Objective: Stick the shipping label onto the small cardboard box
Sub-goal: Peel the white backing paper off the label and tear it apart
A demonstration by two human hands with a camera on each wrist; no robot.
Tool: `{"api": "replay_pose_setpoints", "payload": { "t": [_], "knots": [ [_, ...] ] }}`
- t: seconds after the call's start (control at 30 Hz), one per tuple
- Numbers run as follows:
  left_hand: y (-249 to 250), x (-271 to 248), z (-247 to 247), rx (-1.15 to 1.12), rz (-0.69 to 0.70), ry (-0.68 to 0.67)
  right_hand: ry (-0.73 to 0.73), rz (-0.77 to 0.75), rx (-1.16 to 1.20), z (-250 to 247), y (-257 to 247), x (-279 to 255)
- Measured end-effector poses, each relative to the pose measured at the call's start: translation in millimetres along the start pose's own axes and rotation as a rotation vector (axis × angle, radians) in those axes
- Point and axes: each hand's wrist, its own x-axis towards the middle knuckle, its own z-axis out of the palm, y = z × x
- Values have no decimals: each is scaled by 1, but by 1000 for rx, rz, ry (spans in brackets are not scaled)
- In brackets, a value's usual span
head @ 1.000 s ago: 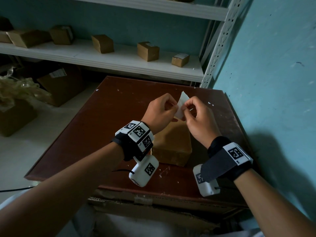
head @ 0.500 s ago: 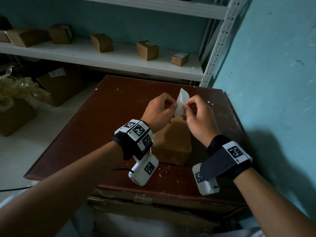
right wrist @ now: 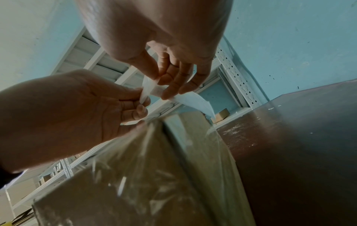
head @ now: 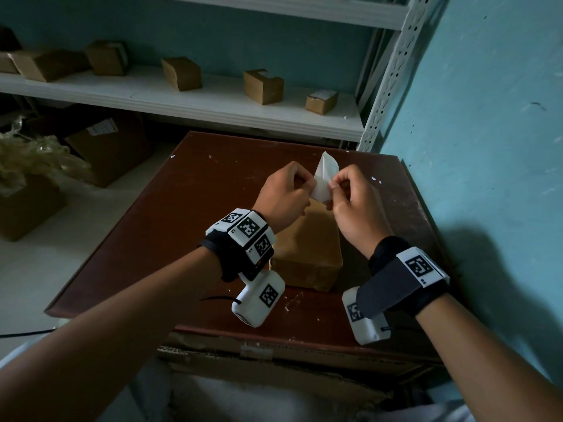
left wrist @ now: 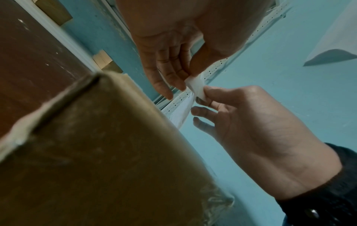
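A white shipping label (head: 324, 176) is held upright in the air between both hands. My left hand (head: 288, 193) pinches its left edge and my right hand (head: 350, 193) pinches its right edge. In the wrist views the label (left wrist: 195, 87) (right wrist: 152, 89) looks split into two thin sheets at the pinched end. The small cardboard box (head: 307, 251) stands on the brown table (head: 182, 214) right under the hands, apart from them. Its top (right wrist: 154, 168) is covered with clear tape.
A white shelf (head: 182, 102) behind the table carries several small cardboard boxes (head: 263, 85). A teal wall (head: 487, 147) closes the right side. Larger boxes (head: 103, 147) and crumpled plastic (head: 27, 159) lie on the floor to the left. Small paper scraps dot the table.
The label has risen slightly and its top stands further above the fingers. Both hands stay close together above the box.
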Motion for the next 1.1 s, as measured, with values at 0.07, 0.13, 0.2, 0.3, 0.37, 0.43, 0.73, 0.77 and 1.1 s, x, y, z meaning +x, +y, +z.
{"api": "replay_pose_setpoints", "payload": {
  "t": [0.07, 0.13, 0.2, 0.3, 0.37, 0.43, 0.73, 0.77, 1.1],
  "knots": [
    [0, 0, -1, 0, -6, -4, 1, 10, 2, 0, -1, 0],
    [0, 0, -1, -2, -9, -9, 0, 13, 4, 0, -1, 0],
    [1, 0, -2, -11, -13, -8, 1, 10, 3, 0, -1, 0],
    [1, 0, -2, -12, -20, -6, 6, 10, 1, -1, -2, -1],
    [1, 0, -3, -9, -24, -10, 8, 8, 1, -1, -2, -1],
    [2, 0, -3, -9, -24, -11, 10, 1, -2, -1, -2, 0],
    [2, -1, -4, -23, -43, -33, 3, -10, 3, 0, 2, 1],
    [3, -1, -5, -34, -51, -51, -2, -28, -4, 0, 3, 0],
    [9, -2, -13, -123, -105, -120, -100, -223, -48, -4, -1, -5]
  ]
}}
